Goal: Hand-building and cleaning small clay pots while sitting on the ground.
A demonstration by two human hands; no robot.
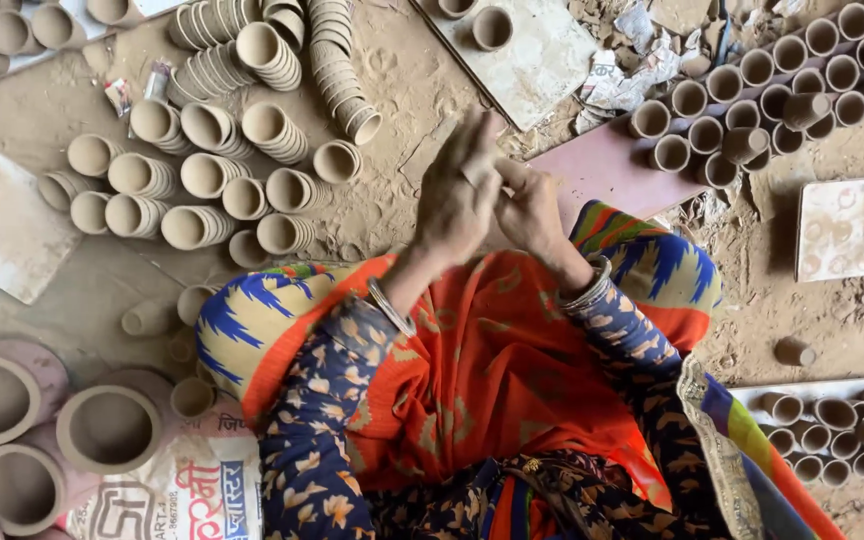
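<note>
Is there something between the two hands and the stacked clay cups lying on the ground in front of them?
Nothing visible. The left hand and right hand are pressed together above the lap, and only bare sandy ground separates them from the stacked clay cups.

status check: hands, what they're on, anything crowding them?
Left hand and right hand pressed together over the lap; nothing visible between them. Nearest: stacked clay cups on the left, upright cups on the right. Nothing crowding them.
</note>
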